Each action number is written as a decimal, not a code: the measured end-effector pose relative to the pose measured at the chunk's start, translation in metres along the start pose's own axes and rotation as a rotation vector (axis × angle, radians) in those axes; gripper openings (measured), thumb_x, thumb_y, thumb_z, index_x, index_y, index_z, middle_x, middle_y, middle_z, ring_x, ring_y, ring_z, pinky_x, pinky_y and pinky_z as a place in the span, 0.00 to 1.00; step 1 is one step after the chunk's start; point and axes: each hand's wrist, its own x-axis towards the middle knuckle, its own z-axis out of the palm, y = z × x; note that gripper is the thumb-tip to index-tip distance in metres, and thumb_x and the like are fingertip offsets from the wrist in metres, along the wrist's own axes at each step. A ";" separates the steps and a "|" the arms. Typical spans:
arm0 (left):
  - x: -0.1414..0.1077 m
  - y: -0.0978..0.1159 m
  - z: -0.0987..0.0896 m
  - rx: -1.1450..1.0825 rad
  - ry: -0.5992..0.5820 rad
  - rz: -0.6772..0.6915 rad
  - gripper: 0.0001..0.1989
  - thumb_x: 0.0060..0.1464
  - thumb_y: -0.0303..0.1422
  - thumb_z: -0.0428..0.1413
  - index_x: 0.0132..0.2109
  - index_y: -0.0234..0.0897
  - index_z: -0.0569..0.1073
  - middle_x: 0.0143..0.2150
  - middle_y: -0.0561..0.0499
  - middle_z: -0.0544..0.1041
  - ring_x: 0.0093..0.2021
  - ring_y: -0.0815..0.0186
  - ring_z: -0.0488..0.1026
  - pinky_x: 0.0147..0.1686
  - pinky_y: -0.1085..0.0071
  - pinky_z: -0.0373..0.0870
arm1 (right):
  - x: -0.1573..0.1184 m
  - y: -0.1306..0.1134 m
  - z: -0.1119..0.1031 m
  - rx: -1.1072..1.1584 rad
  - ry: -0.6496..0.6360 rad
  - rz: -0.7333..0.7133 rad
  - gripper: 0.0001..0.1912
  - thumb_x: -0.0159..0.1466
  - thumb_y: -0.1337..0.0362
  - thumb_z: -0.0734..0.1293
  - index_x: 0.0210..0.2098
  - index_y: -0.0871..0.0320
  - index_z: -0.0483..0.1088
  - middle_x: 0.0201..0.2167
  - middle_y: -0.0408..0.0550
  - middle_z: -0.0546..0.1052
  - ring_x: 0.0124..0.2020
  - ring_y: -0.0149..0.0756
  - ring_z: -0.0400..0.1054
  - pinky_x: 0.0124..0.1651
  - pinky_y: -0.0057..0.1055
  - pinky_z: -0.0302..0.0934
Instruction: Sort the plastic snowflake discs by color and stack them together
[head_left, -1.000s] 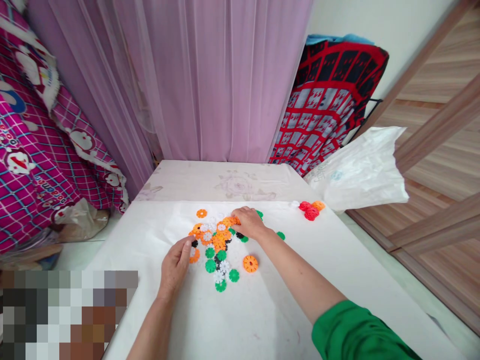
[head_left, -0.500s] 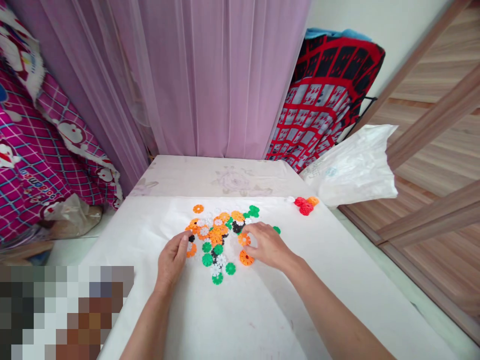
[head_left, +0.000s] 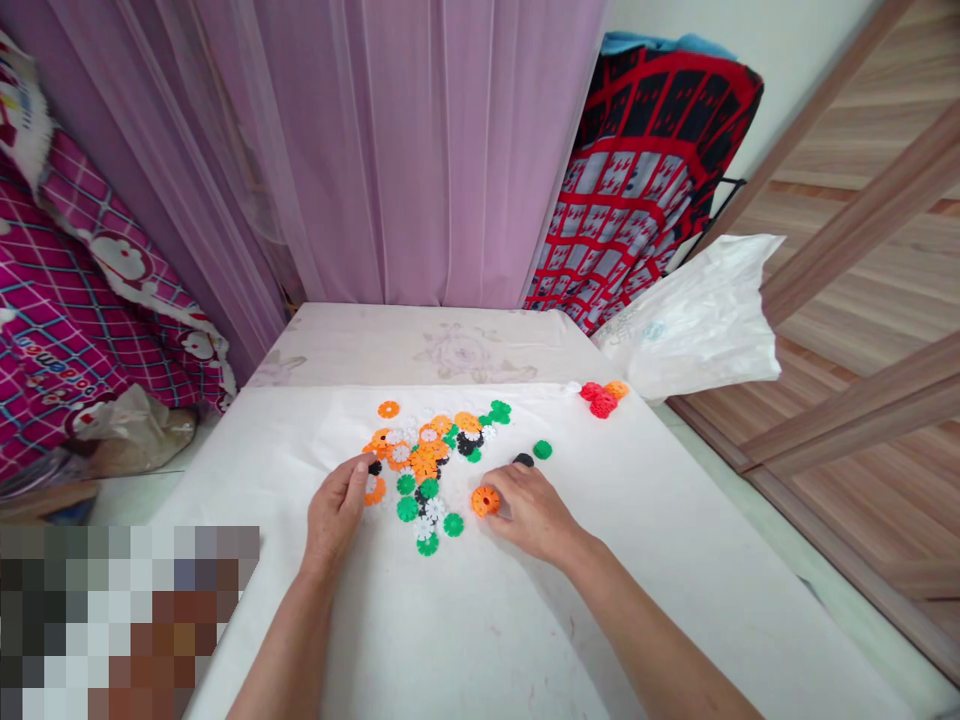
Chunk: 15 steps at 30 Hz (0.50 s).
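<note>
On the white cloth lies a loose pile of notched plastic discs (head_left: 424, 462) in orange, green, white and black. My right hand (head_left: 534, 510) is right of the pile, thumb and fingers closed round a small stack of orange discs (head_left: 485, 501). A black disc (head_left: 523, 460) shows just beyond its knuckles, and a green disc (head_left: 542, 450) lies a bit farther off. My left hand (head_left: 336, 508) rests at the pile's left edge, thumb and fingers drawn together beside a black disc (head_left: 375, 467) and an orange disc (head_left: 375, 491). What its fingertips hold, if anything, is hidden.
Red and orange pieces (head_left: 602, 398) sit near the table's far right corner, close to a white plastic bag (head_left: 694, 325). A purple curtain (head_left: 427, 150) hangs behind the table (head_left: 450, 620). Wooden doors (head_left: 862, 330) stand to the right.
My right hand has drawn an orange disc out of the pile, down onto the orange disc nearer me. A black disc now shows beyond that hand. My left hand stays at the pile's left edge.
</note>
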 end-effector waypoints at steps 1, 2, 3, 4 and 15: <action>0.000 0.000 0.000 0.002 -0.001 -0.002 0.24 0.57 0.51 0.47 0.44 0.41 0.79 0.48 0.48 0.81 0.51 0.57 0.76 0.55 0.60 0.69 | 0.000 0.000 -0.001 0.005 0.007 -0.005 0.13 0.57 0.66 0.66 0.43 0.55 0.71 0.43 0.47 0.77 0.46 0.40 0.66 0.50 0.35 0.54; 0.000 0.000 0.000 0.003 -0.001 -0.004 0.24 0.57 0.51 0.47 0.44 0.40 0.79 0.48 0.48 0.81 0.51 0.57 0.76 0.55 0.60 0.69 | 0.000 0.001 -0.002 0.015 0.019 -0.009 0.13 0.57 0.66 0.67 0.43 0.55 0.71 0.43 0.47 0.77 0.47 0.40 0.67 0.50 0.35 0.54; 0.000 0.000 0.000 0.004 0.001 -0.006 0.24 0.57 0.51 0.47 0.44 0.40 0.79 0.48 0.48 0.81 0.51 0.57 0.76 0.55 0.60 0.69 | 0.001 0.002 -0.003 0.026 0.033 -0.010 0.13 0.57 0.66 0.67 0.43 0.55 0.71 0.44 0.47 0.77 0.47 0.40 0.67 0.51 0.35 0.54; 0.000 0.000 0.000 0.005 0.001 -0.008 0.24 0.57 0.51 0.47 0.44 0.41 0.79 0.48 0.47 0.81 0.51 0.57 0.75 0.55 0.59 0.69 | 0.003 0.004 -0.006 0.035 0.048 -0.010 0.13 0.58 0.66 0.67 0.43 0.55 0.71 0.44 0.47 0.77 0.47 0.40 0.67 0.51 0.35 0.55; 0.000 0.000 -0.001 -0.002 -0.011 0.003 0.23 0.57 0.51 0.48 0.44 0.41 0.79 0.48 0.47 0.81 0.50 0.56 0.76 0.54 0.59 0.70 | 0.101 0.022 -0.022 -0.210 0.048 0.137 0.14 0.64 0.62 0.64 0.48 0.54 0.73 0.47 0.51 0.77 0.50 0.42 0.67 0.50 0.34 0.57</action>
